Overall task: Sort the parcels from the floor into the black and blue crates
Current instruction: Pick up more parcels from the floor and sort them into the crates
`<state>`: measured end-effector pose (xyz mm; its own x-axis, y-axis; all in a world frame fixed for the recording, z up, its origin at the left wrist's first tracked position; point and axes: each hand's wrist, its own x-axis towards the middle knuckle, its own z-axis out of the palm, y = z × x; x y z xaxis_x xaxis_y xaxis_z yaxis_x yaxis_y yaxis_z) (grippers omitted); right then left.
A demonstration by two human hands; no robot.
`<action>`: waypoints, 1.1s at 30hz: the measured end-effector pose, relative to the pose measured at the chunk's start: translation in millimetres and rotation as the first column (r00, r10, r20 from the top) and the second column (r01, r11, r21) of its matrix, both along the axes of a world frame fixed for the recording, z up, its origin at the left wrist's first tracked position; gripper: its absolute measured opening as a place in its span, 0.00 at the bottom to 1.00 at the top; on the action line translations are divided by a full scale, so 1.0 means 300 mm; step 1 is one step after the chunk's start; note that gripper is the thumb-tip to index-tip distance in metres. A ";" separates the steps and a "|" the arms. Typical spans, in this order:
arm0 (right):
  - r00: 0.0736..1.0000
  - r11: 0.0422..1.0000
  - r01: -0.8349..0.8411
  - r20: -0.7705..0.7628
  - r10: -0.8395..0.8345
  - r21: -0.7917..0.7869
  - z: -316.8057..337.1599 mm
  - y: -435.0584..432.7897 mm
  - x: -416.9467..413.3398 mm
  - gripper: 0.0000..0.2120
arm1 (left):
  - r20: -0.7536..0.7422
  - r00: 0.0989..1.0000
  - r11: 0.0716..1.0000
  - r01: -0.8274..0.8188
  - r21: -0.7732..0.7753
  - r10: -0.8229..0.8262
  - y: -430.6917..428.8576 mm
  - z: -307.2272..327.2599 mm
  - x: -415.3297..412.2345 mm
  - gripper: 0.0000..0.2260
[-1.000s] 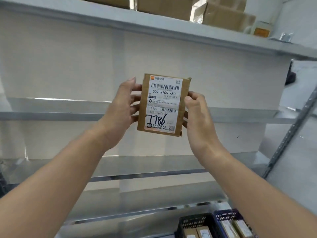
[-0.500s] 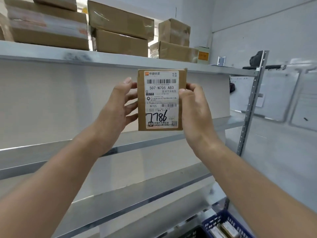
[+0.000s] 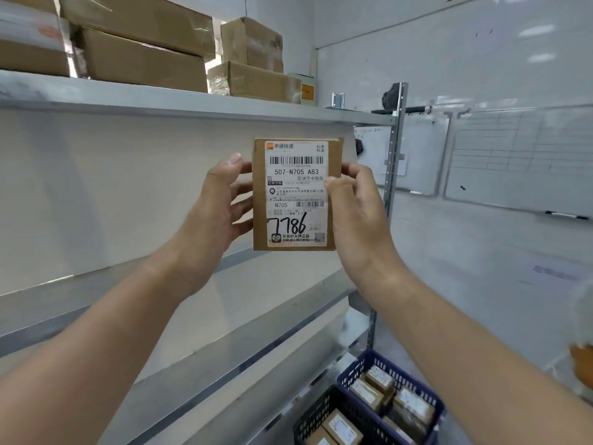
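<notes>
My left hand (image 3: pixel 211 216) and right hand (image 3: pixel 357 220) fingers grip the labelled parcel (image 3: pixel 295 194); below them, blue crate (image 3: pixel 351 372) and black crate (image 3: pixel 317 415) hold parcels (image 3: pixel 372 390).

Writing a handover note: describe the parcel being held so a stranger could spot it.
Before the metal shelving, just below its top shelf of big cartons, the left hand and right hand hold up a small brown parcel. It alone is hand-held, its white label marked 7786 in black pen.
</notes>
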<state>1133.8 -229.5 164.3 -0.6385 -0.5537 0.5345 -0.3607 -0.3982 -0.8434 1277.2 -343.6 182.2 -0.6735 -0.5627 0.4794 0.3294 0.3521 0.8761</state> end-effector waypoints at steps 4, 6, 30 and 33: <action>0.997 0.996 0.079 0.026 -0.079 0.030 -0.027 0.095 -0.053 0.16 | 0.009 0.998 0.998 0.067 0.017 -0.067 0.056 -0.024 -0.078 0.26; 0.994 0.993 0.102 0.030 -0.104 0.052 -0.032 0.148 -0.094 0.15 | 0.012 0.996 0.995 0.086 0.046 -0.087 0.095 -0.034 -0.131 0.28; 0.973 0.951 0.002 0.220 -0.074 0.311 -0.504 0.484 -1.039 0.10 | 0.241 0.970 0.922 -0.127 0.367 0.037 0.427 -0.546 -1.080 0.20; 0.963 0.931 -0.017 0.257 -0.083 0.366 -0.629 0.385 -1.141 0.15 | 0.323 0.945 0.873 -0.197 0.447 0.048 0.348 -0.675 -1.177 0.20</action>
<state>791.5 -114.0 -24.4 -0.7491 -0.6529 0.1119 -0.1135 -0.0400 -0.9927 924.0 -239.2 -20.2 -0.6508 -0.7560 -0.0693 0.0132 -0.1026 0.9946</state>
